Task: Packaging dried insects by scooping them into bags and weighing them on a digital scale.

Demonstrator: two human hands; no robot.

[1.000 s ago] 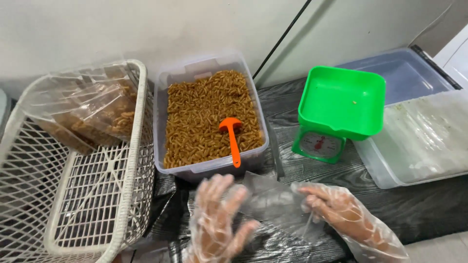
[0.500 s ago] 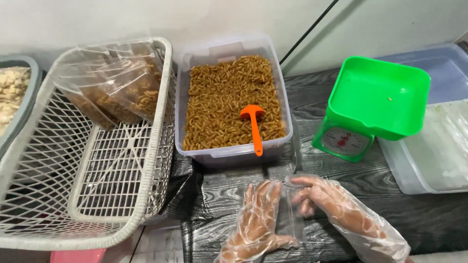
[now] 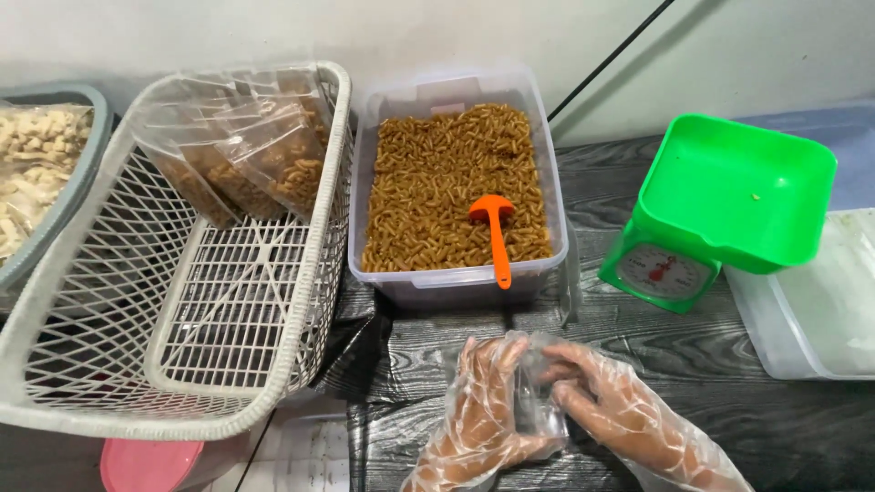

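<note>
Both my hands wear thin clear plastic gloves and meet low in the middle of the view. My left hand (image 3: 480, 415) and my right hand (image 3: 612, 412) together grip a small clear plastic bag (image 3: 536, 401) just above the dark wood-grain table (image 3: 711, 364). Right behind them stands a clear tub (image 3: 458, 287) full of brown curled snacks, with an orange scoop (image 3: 494, 232) lying on the snacks, handle toward me.
A white lattice basket (image 3: 182, 301) at left holds several filled clear bags (image 3: 246, 155). A grey basket of pale snacks (image 3: 36, 173) sits at far left. A green kitchen scale with a green tray (image 3: 729, 196) stands at right, clear lidded containers (image 3: 811, 319) beside it.
The view has shifted left, bringing the grey basket in. My hands have drawn closer together on the plastic bag, my right fingers now curled onto it.
</note>
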